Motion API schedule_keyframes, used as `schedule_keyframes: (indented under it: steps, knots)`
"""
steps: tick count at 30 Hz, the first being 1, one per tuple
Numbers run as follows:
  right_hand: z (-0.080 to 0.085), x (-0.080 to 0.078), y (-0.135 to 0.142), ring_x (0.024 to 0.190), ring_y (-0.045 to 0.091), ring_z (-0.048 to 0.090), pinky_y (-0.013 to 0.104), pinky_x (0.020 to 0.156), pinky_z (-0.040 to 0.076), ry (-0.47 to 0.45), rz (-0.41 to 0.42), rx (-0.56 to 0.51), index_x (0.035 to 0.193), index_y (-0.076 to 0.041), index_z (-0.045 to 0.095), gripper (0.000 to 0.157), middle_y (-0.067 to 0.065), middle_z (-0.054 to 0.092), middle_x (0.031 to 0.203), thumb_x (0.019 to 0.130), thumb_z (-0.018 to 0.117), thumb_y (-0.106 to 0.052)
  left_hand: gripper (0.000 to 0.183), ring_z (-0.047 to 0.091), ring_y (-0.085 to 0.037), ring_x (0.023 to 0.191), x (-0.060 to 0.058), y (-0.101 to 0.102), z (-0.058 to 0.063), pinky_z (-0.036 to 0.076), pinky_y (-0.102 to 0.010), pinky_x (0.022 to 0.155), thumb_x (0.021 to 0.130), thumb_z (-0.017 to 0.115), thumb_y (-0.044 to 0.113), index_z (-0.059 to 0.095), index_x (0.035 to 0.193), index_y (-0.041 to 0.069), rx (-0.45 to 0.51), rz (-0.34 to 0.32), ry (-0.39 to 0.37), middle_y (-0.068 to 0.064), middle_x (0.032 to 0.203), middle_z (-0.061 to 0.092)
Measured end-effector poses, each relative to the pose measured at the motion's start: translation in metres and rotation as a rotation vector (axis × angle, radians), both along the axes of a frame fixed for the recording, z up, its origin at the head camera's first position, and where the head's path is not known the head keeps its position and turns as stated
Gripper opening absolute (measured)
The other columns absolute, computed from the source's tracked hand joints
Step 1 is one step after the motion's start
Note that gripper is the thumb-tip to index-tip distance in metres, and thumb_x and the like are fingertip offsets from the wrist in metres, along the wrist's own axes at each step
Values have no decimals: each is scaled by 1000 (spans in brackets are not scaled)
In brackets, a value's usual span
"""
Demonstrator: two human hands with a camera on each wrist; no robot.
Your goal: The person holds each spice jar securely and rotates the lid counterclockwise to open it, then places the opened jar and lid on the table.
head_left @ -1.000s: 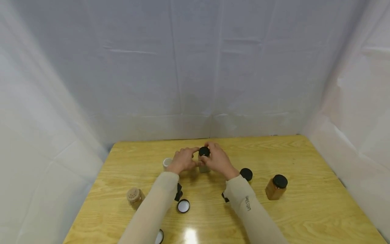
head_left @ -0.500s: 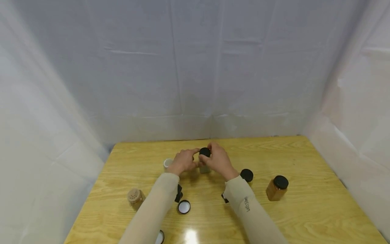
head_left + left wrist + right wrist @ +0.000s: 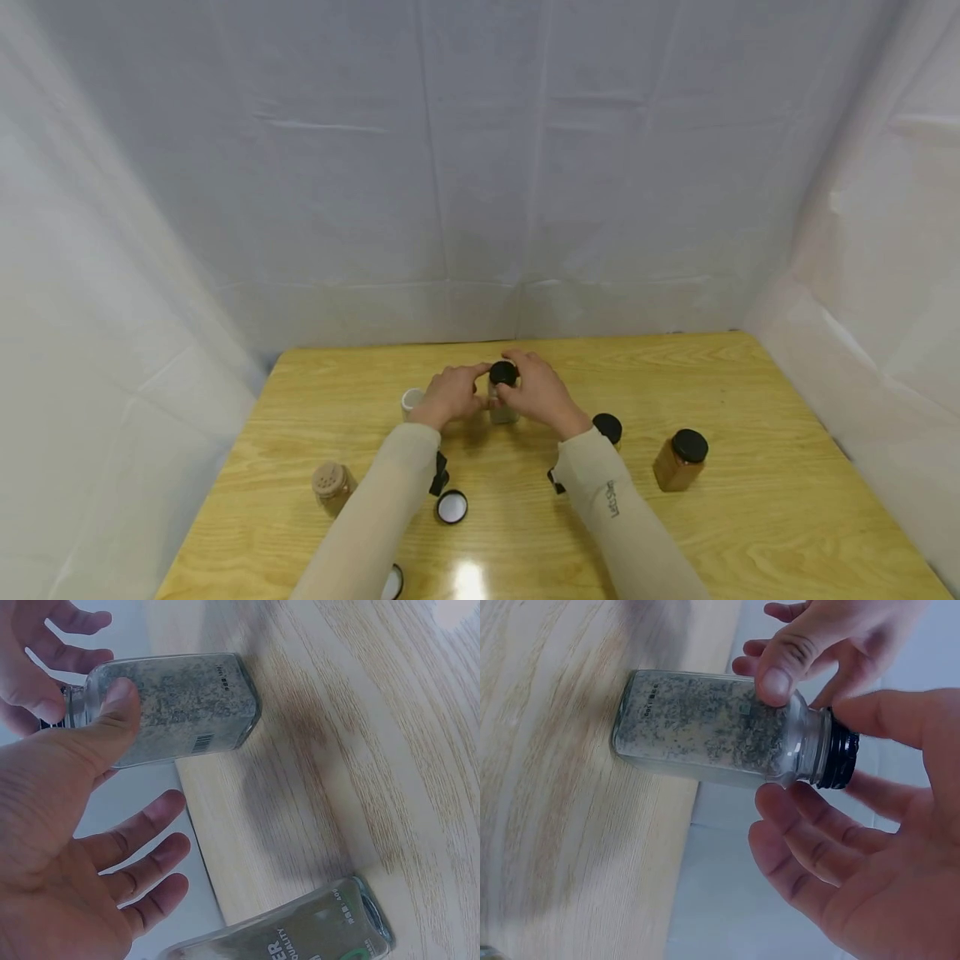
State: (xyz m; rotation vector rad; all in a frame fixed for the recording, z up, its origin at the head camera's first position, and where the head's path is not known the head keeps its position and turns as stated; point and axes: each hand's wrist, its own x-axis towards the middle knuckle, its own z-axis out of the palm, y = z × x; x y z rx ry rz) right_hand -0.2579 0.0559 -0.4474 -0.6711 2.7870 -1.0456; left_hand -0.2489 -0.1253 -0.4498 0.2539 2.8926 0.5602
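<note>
**Right hand re-sets on the cap while the speckled jar holds its ground**

All eyes on the speckled jar (image 3: pixel 697 724), caught between two hands and, by the look of it, standing on the worktop (image 3: pixel 795 492). The left hand (image 3: pixel 453 393) pinches it high on the glass, thumb pressed to the side, its last three fingers spread free. The right hand (image 3: pixel 542 395) curls round the black cap (image 3: pixel 838 757), thumb at the edge, fingertips (image 3: pixel 774 801) by the jar's shoulder.

And there's the change! Compared with half a second ago, right thumb and fingers have swung a little round the cap; the jar and the left hand have barely stirred. That reads like a fresh purchase between turns, with the cap seated on the neck; which way it is winding, I can't call.

Around the speckled jar: a white-topped container (image 3: pixel 412 399) just to its left, a shaker-topped jar (image 3: pixel 330 482) farther left and nearer the person, an upturned lid (image 3: pixel 452 507) in front, and, off to its right, a brown jar (image 3: pixel 678 463) under its own dark cap.
</note>
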Motion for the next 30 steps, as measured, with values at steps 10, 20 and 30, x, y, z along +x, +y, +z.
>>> schedule_keyframes:
  steps: [10, 20, 30]
  knots:
    - [-4, -1, -2, 100, 31, 70, 45, 83, 59, -20, -44, -61, 140, 1, 55, 50, 20, 68, 122, 104, 69, -32, 67, 66, -22, 90, -2, -1, -4, 55, -46, 81, 99, 75, 42, 51, 158, 22, 8, -8, 7, -7, 105, 73]
    - [-1, -1, -2, 110, 36, 68, 51, 91, 58, 31, -21, -29, 144, -2, 60, 47, 22, 66, 131, 104, 64, -24, 70, 68, -25, 94, -1, 1, 1, 55, -51, 89, 98, 75, 45, 49, 159, 24, -8, -2, 5, -9, 107, 73]
    - [-2, -2, -4, 106, 35, 69, 48, 85, 59, -16, -55, -53, 148, 0, 51, 59, 23, 66, 128, 104, 67, -35, 68, 68, -26, 97, 1, 0, 1, 53, -53, 95, 99, 73, 46, 49, 159, 24, -20, 3, -7, -8, 109, 74]
